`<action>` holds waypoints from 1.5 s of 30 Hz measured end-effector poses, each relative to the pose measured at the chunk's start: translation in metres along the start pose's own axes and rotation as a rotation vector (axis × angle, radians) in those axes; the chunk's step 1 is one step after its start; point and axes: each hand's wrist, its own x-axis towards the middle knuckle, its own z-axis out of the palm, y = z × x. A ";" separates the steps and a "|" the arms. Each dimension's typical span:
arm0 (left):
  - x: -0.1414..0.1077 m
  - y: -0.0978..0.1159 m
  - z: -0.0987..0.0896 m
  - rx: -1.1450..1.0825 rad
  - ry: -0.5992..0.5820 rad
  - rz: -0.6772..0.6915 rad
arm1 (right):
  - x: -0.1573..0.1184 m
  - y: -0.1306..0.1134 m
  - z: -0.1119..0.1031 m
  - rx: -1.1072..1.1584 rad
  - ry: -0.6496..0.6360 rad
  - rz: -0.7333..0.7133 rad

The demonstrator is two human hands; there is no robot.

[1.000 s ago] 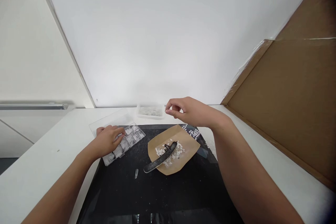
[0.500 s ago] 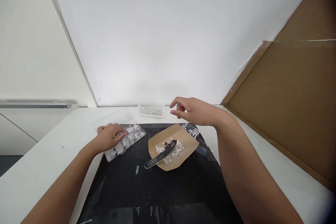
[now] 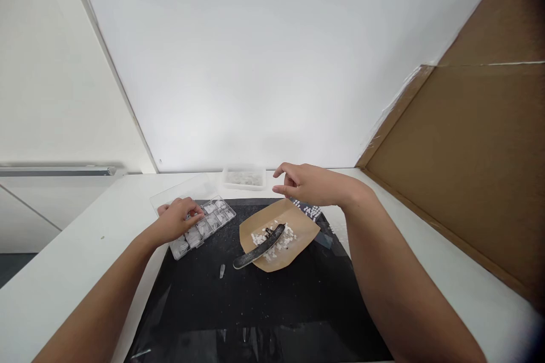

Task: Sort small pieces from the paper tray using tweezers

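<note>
My left hand (image 3: 181, 218) is over the clear compartment box (image 3: 219, 218), its thumb and fingers pinched close together; whether a piece is between them is too small to tell. The box holds clear nail-like tips. My right hand (image 3: 298, 181) hovers above the back edge of a brown paper tray (image 3: 253, 229), thumb and index finger apart, with nothing seen between them. White bits lie in the tray, and a dark curved file (image 3: 259, 252) rests across them and over its left rim. One clear tip (image 3: 222, 271) lies on the black mat (image 3: 255, 306).
A small translucent container (image 3: 244, 178) of clear pieces stands against the wall. A sheet of white squares (image 3: 310, 211) is behind the tray's right side. Brown cardboard (image 3: 460, 170) leans at the right. A clear lid (image 3: 170, 193) is at the box's back left.
My right hand has shifted slightly left and its thumb and index finger look a little farther apart. My left hand stays at the box, and the view has moved slightly.
</note>
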 end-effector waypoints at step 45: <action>0.000 -0.011 -0.004 -0.363 0.019 0.178 | -0.034 0.059 0.084 -0.005 0.710 -0.267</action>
